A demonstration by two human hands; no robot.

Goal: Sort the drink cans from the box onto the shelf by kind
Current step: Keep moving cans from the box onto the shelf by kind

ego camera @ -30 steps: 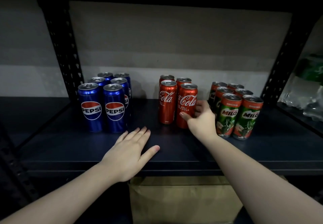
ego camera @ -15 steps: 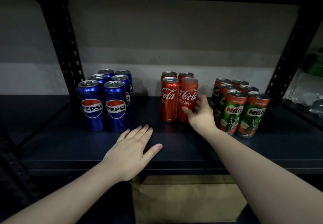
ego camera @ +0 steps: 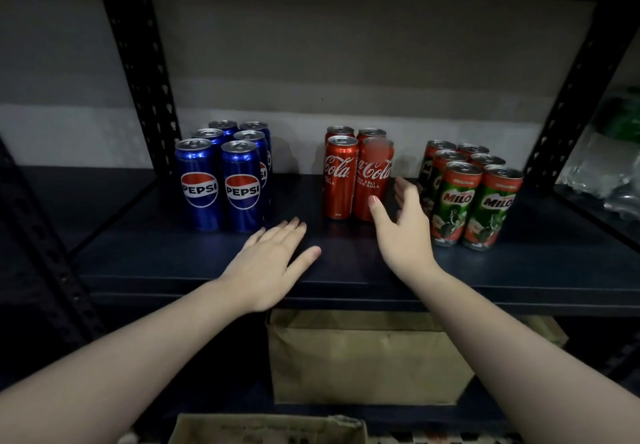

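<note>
A: Cans, then. Where are the fingers?

B: The right hand [ego camera: 403, 232] has its fingers [ego camera: 405, 189] straight and spread a little, its thumb [ego camera: 375, 206] at the front of the nearest Coke can [ego camera: 374, 180]. Whether the thumb touches the can, I cannot tell. The fingers hold nothing.

A: And the left hand [ego camera: 266, 265]?

B: Flat, palm down on the shelf [ego camera: 519, 270], fingers straight and close together, thumb out to the side. It grips nothing.

A: Around them?

B: Four Coke cans stand upright in a tight block at the middle of the shelf. Six Pepsi cans [ego camera: 221, 177] stand to the left, in two rows. Six Milo cans [ego camera: 474, 198] stand to the right, just beside the right hand. All three groups are well apart.

A: Further out?

B: A brown box [ego camera: 367, 357] sits on the level below, under the shelf edge. Black uprights [ego camera: 145, 73] frame the bay.
</note>
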